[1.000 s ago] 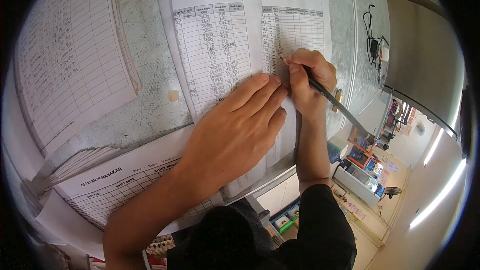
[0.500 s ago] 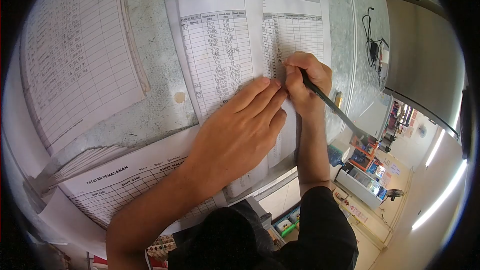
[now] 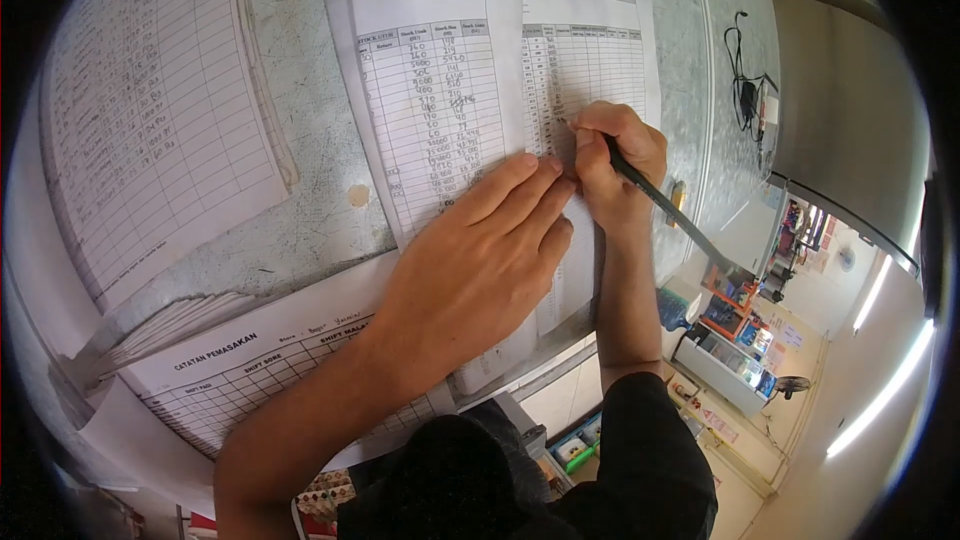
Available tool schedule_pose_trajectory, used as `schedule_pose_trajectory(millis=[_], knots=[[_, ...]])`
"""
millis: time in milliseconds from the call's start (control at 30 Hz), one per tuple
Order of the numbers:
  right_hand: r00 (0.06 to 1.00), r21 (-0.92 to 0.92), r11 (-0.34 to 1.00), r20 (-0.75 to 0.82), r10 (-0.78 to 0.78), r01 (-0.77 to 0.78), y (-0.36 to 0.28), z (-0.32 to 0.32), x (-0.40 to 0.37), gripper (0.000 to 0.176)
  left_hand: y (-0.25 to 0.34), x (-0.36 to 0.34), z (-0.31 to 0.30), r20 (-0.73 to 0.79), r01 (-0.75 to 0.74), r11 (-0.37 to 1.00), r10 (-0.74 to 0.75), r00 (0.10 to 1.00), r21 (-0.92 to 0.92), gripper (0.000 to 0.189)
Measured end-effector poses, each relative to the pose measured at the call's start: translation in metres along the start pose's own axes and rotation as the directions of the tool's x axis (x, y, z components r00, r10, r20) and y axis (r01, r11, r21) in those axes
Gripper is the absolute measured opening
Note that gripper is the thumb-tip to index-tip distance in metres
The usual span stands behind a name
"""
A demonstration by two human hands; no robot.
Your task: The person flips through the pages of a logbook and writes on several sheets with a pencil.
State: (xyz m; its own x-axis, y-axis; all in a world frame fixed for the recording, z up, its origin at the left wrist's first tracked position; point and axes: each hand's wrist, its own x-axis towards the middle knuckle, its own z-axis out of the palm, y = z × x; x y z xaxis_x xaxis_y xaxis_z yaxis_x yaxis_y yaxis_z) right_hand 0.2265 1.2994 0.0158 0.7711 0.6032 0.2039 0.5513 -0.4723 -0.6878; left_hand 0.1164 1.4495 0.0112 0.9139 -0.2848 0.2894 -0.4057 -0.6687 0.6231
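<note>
My right hand (image 3: 622, 165) is closed round a long dark pen (image 3: 665, 202), its tip on the rows of the right-hand printed sheet (image 3: 610, 50). Beside it, my left hand (image 3: 505, 250) lies flat, palm down, with fingers stretched out. It presses on a folded sheet (image 3: 435, 0) that overlaps the right one and carries columns of handwritten numbers. The two hands nearly touch at the fingertips. Below my left forearm is a gridded form (image 3: 220, 365) headed "CATATAN PEMASAKAN", partly covered by that arm.
A handwritten stack of sheets (image 3: 165, 140) lies on the left of the scratched metal tabletop (image 3: 310, 70). A small yellow object (image 3: 678, 198) sits right of my right wrist. A black cable (image 3: 742, 85) lies near the far right edge. Shelves and a fan (image 3: 790, 387) stand beyond.
My right hand and the pen have shifted very slightly to the right over the sheet. My left hand stays in place on the folded paper.
</note>
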Motion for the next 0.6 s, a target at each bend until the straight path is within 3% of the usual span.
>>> schedule_pose_trajectory(millis=[600], knots=[[0.998,-0.029,0.999,-0.066,0.024,-0.026,-0.0019,0.0035,0.0015,0.009,0.0001,-0.0006,-0.001,0.031,0.004,1.0,-0.005,0.999,0.001,0.029]])
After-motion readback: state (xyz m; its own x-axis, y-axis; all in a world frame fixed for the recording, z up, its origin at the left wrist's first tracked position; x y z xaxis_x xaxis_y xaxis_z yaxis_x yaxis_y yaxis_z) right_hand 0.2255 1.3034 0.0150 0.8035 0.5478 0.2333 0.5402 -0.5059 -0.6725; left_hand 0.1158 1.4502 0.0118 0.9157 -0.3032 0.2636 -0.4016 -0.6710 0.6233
